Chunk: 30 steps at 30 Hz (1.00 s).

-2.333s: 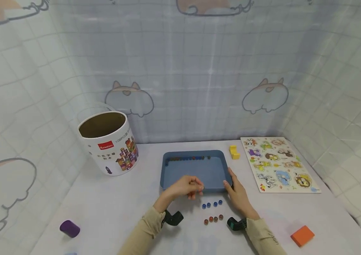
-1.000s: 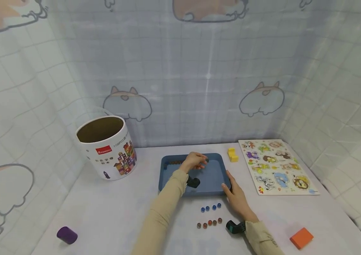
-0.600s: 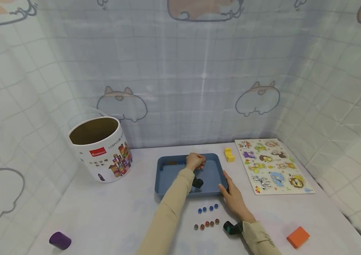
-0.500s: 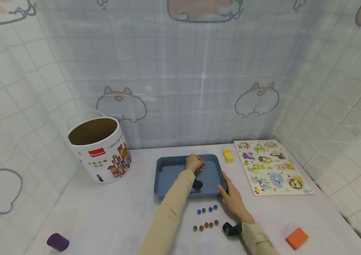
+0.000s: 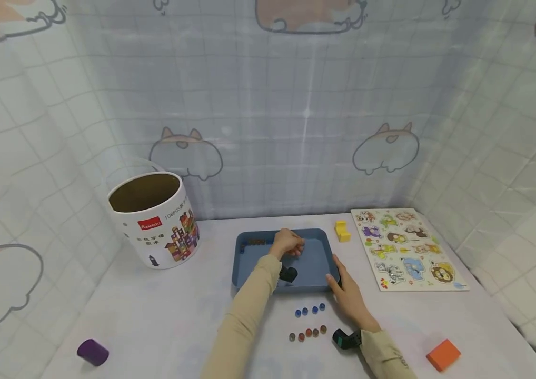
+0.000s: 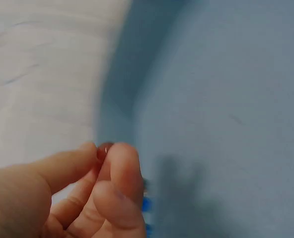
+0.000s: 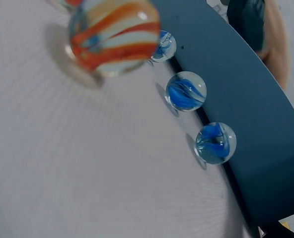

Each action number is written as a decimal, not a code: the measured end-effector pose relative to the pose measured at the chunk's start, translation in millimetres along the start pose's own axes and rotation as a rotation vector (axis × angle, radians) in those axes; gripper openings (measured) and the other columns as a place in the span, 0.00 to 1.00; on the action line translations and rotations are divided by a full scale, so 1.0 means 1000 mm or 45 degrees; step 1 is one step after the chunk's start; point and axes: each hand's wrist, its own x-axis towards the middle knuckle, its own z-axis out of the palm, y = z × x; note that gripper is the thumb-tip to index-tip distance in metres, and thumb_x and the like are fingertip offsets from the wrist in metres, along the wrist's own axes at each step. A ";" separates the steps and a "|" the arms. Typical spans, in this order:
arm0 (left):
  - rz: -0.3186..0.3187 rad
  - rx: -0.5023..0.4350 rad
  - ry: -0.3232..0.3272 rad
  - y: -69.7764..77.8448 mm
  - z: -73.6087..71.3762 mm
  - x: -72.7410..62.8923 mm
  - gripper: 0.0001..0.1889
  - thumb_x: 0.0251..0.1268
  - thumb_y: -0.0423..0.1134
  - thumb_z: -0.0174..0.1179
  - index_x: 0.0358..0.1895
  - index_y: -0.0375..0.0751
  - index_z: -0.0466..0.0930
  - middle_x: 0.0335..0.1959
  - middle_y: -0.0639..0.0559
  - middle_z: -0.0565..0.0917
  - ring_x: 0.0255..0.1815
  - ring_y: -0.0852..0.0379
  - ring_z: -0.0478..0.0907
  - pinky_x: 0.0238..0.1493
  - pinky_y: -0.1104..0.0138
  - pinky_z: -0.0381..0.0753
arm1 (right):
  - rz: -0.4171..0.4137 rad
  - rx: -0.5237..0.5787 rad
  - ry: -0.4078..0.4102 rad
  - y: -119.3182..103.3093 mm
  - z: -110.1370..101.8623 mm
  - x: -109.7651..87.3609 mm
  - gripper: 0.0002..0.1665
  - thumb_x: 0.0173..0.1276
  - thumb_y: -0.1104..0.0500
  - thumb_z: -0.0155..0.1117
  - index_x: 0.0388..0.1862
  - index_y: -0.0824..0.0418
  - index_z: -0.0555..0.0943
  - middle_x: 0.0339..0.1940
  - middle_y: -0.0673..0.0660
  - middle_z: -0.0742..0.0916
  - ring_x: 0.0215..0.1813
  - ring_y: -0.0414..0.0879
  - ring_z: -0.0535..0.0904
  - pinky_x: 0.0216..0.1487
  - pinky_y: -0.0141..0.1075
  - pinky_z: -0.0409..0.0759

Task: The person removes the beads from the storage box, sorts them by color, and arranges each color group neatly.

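Over the back of the blue tray (image 5: 315, 287), my left hand (image 5: 288, 243) pinches a reddish marble (image 6: 105, 150) between thumb and fingertip. A row of marbles (image 5: 256, 242) lies along the tray's back wall, partly hidden by that hand. My right hand (image 5: 352, 300) holds the tray's front right corner, thumb at the front and fingers along the side. In front of the tray lie a row of blue marbles (image 5: 315, 310) and a row of reddish and brown marbles (image 5: 308, 332). The right wrist view shows a blue-swirled marble (image 7: 186, 91) and an orange-streaked marble (image 7: 114, 39) up close.
A white bucket (image 5: 154, 226) stands at the back left. A yellow block (image 5: 342, 231) and an animal puzzle board (image 5: 407, 250) lie right of the tray. A purple cylinder (image 5: 92, 352) is at the front left, an orange block (image 5: 443, 355) at the front right.
My left hand has gone from the tray's front edge to its back row and now pinches a reddish marble. The front row has gained a marble at its left end. My right hand stays put.
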 end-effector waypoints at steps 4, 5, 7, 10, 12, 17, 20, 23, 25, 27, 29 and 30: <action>0.064 -0.163 -0.111 -0.006 -0.021 -0.017 0.14 0.66 0.43 0.62 0.48 0.37 0.84 0.37 0.43 0.87 0.31 0.50 0.85 0.42 0.56 0.83 | 0.008 -0.005 -0.017 -0.001 0.001 -0.002 0.38 0.77 0.49 0.50 0.79 0.60 0.51 0.77 0.68 0.60 0.76 0.66 0.56 0.73 0.60 0.56; 0.095 -0.168 -0.125 -0.008 -0.025 -0.022 0.14 0.66 0.43 0.63 0.49 0.38 0.83 0.38 0.43 0.87 0.34 0.47 0.85 0.43 0.55 0.83 | 0.009 -0.009 -0.016 -0.001 0.001 -0.002 0.39 0.77 0.49 0.50 0.79 0.60 0.51 0.77 0.67 0.61 0.76 0.66 0.56 0.73 0.60 0.56; 0.157 -0.144 -0.129 -0.012 -0.033 -0.035 0.14 0.64 0.43 0.64 0.49 0.39 0.83 0.40 0.40 0.87 0.38 0.41 0.85 0.41 0.54 0.82 | 0.008 -0.012 -0.014 -0.001 0.000 -0.002 0.38 0.77 0.49 0.50 0.79 0.60 0.51 0.77 0.67 0.60 0.76 0.66 0.56 0.72 0.61 0.55; 0.258 -0.063 -0.141 -0.019 -0.042 -0.059 0.14 0.64 0.41 0.65 0.49 0.39 0.82 0.40 0.36 0.86 0.37 0.36 0.83 0.34 0.54 0.81 | 0.003 -0.018 -0.018 -0.003 -0.001 -0.001 0.38 0.77 0.49 0.49 0.79 0.61 0.51 0.77 0.68 0.60 0.76 0.67 0.56 0.72 0.61 0.55; 0.316 -0.017 -0.170 -0.024 -0.047 -0.079 0.14 0.64 0.40 0.65 0.49 0.38 0.81 0.39 0.33 0.85 0.35 0.35 0.82 0.29 0.55 0.79 | 0.002 -0.016 -0.019 -0.004 -0.002 -0.001 0.38 0.78 0.49 0.49 0.78 0.62 0.51 0.77 0.68 0.60 0.76 0.67 0.55 0.72 0.61 0.55; 0.405 0.103 -0.244 -0.045 -0.055 -0.124 0.11 0.63 0.37 0.65 0.45 0.35 0.82 0.34 0.36 0.86 0.25 0.41 0.82 0.22 0.63 0.76 | 0.003 -0.015 -0.023 -0.005 -0.003 0.000 0.38 0.77 0.49 0.49 0.79 0.62 0.51 0.78 0.67 0.59 0.76 0.67 0.55 0.73 0.61 0.54; 0.396 0.179 -0.277 -0.061 -0.052 -0.145 0.07 0.61 0.36 0.66 0.40 0.38 0.83 0.27 0.40 0.86 0.18 0.48 0.79 0.18 0.69 0.72 | 0.007 -0.013 -0.026 -0.005 -0.002 0.000 0.39 0.77 0.49 0.49 0.79 0.61 0.50 0.78 0.67 0.59 0.77 0.66 0.55 0.73 0.61 0.54; 0.347 0.243 -0.329 -0.073 -0.043 -0.164 0.04 0.58 0.36 0.68 0.34 0.43 0.83 0.21 0.47 0.85 0.12 0.55 0.76 0.15 0.71 0.69 | 0.000 -0.017 -0.031 -0.004 -0.002 0.000 0.39 0.77 0.49 0.50 0.79 0.61 0.50 0.78 0.67 0.59 0.76 0.66 0.55 0.73 0.61 0.55; 0.321 0.274 -0.354 -0.076 -0.037 -0.173 0.04 0.55 0.36 0.70 0.31 0.46 0.84 0.18 0.52 0.84 0.10 0.61 0.73 0.14 0.71 0.69 | -0.010 -0.025 -0.026 -0.003 -0.002 0.001 0.39 0.77 0.49 0.50 0.78 0.62 0.51 0.77 0.67 0.60 0.76 0.66 0.55 0.72 0.61 0.55; 0.328 0.314 -0.357 -0.076 -0.032 -0.179 0.05 0.53 0.37 0.72 0.29 0.48 0.83 0.16 0.56 0.82 0.09 0.65 0.71 0.14 0.72 0.69 | -0.019 -0.026 -0.013 -0.003 -0.002 0.002 0.38 0.77 0.50 0.50 0.78 0.63 0.51 0.77 0.67 0.60 0.76 0.66 0.56 0.72 0.60 0.55; 0.349 0.354 -0.335 -0.075 -0.028 -0.184 0.06 0.51 0.36 0.73 0.27 0.48 0.83 0.15 0.58 0.81 0.09 0.67 0.69 0.14 0.72 0.70 | -0.023 -0.018 -0.011 -0.003 -0.001 0.001 0.38 0.77 0.50 0.50 0.78 0.63 0.51 0.77 0.67 0.60 0.76 0.66 0.56 0.73 0.60 0.54; 0.359 0.377 -0.322 -0.074 -0.027 -0.185 0.06 0.50 0.36 0.73 0.27 0.48 0.83 0.14 0.59 0.81 0.09 0.68 0.69 0.15 0.73 0.70 | -0.022 -0.015 -0.014 -0.003 -0.001 0.001 0.38 0.77 0.50 0.49 0.78 0.63 0.51 0.77 0.67 0.60 0.76 0.66 0.55 0.73 0.60 0.54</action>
